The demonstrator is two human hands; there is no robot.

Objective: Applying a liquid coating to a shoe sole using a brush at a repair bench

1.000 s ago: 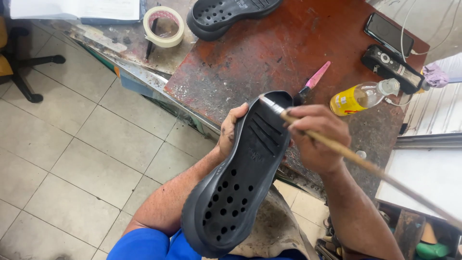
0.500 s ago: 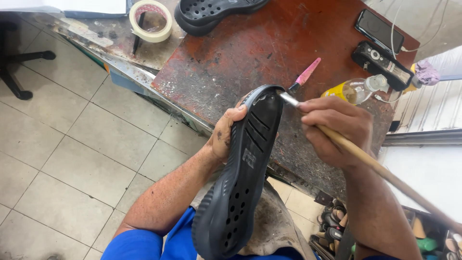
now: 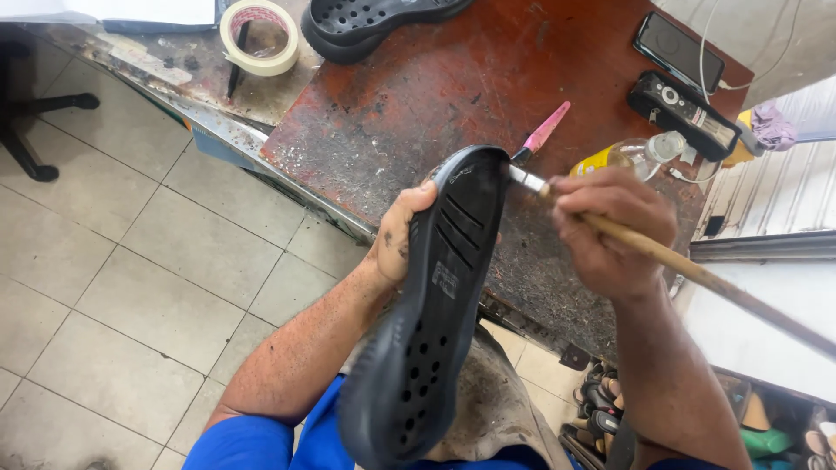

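Note:
My left hand (image 3: pixel 399 237) grips a black rubber clog (image 3: pixel 431 313) by its side, sole turned up and toe pointing away from me. The sole has grooves near the toe and several round holes near the heel. My right hand (image 3: pixel 611 228) holds a long wooden-handled brush (image 3: pixel 697 274), its metal ferrule and tip touching the clog's toe edge. Both hands are over the front edge of a worn red-brown workbench (image 3: pixel 418 104).
On the bench lie a second black clog (image 3: pixel 366 19), a roll of masking tape (image 3: pixel 259 36), a pink-handled tool (image 3: pixel 544 132), a yellow-labelled bottle (image 3: pixel 629 155), a remote (image 3: pixel 688 109) and a phone (image 3: pixel 677 50). Tiled floor left; shoes (image 3: pixel 601 405) stored below right.
The clog has tilted more onto its edge, and the view has drifted so the bench sits lower and closer. The brush tip stays at the toe edge.

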